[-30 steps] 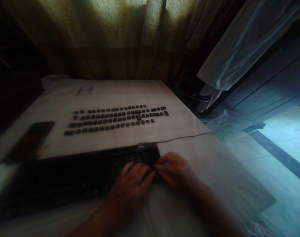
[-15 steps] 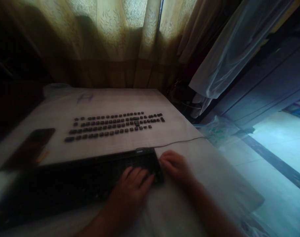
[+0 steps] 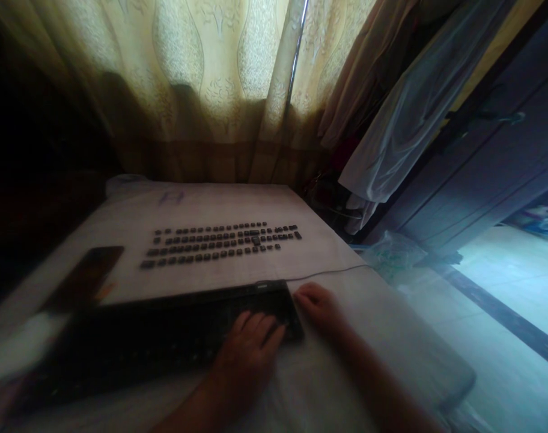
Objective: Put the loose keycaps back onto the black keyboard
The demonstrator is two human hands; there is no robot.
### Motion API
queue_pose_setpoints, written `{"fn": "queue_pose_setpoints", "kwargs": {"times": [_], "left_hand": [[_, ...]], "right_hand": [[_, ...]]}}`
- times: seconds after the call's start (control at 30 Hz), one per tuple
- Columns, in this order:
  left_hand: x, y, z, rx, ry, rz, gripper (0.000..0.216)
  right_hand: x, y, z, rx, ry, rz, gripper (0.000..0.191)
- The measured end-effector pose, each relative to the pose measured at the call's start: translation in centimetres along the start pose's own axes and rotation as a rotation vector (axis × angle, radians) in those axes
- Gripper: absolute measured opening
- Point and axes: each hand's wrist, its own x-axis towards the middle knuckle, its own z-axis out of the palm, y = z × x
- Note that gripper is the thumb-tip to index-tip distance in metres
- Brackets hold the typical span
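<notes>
A black keyboard (image 3: 157,337) lies across the near part of the white-covered table. My left hand (image 3: 251,343) rests palm down over its right part, fingers stretched out and slightly apart. Just past the keyboard's right end is my right hand (image 3: 316,304), its fingers curled closed; whether anything is inside them is hidden. Beyond the keyboard, loose black keycaps (image 3: 211,245) stand in several rows. The keyboard's surface is dark and blurred, so single keys cannot be made out.
A dark phone-like slab (image 3: 87,276) lies at the left, with a small orange item (image 3: 105,291) beside it. The keyboard's cable (image 3: 332,272) runs off the table's right edge. A patterned curtain (image 3: 215,78) hangs behind; clear plastic (image 3: 395,252) and hanging cloth (image 3: 377,150) are at the right.
The camera view has tilted upward, so the table sits lower in the picture. Both hands keep nearly the same places at the keyboard, the left still spread and the right still curled.
</notes>
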Motion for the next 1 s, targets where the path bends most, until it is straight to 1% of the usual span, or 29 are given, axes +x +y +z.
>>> {"fn": "queue_pose_setpoints", "kwargs": {"times": [0.2, 0.3, 0.43, 0.53, 0.67, 0.77, 0.83, 0.93, 1.0], "left_hand": [[-0.9, -0.9, -0.2, 0.049, 0.033, 0.002, 0.031], [-1.7, -1.7, -0.4, 0.076, 0.06, 0.02, 0.031], [-2.8, -2.6, -0.5, 0.118, 0.114, 0.026, 0.029], [-3.1, -3.1, -0.4, 0.147, 0.14, 0.032, 0.028], [-3.0, -3.5, 0.1, 0.17, 0.222, 0.058, 0.028], [-3.0, -3.8, 0.7, 0.169, 0.31, 0.058, 0.029], [-2.9, -3.9, 1.0, 0.168, 0.329, 0.053, 0.031], [-2.9, -3.9, 1.0, 0.166, 0.301, 0.052, 0.034], [-2.7, -3.9, 0.7, 0.166, 0.292, 0.047, 0.04]], "right_hand": [[2.0, 0.2, -0.6, -0.098, -0.132, 0.104, 0.024], [3.1, 0.1, -1.0, -0.13, -0.175, 0.143, 0.022], [4.7, -0.2, -1.2, -0.155, -0.159, 0.165, 0.017], [6.4, -0.2, -1.2, -0.163, -0.135, 0.195, 0.018], [9.0, 0.0, -0.3, -0.172, -0.137, 0.254, 0.019], [10.4, 0.4, 0.7, -0.179, -0.143, 0.29, 0.03], [11.0, 0.7, 1.4, -0.185, -0.14, 0.305, 0.031], [11.3, 1.6, 2.4, -0.197, -0.126, 0.325, 0.031], [11.4, 2.2, 2.8, -0.212, -0.11, 0.342, 0.031]]}}
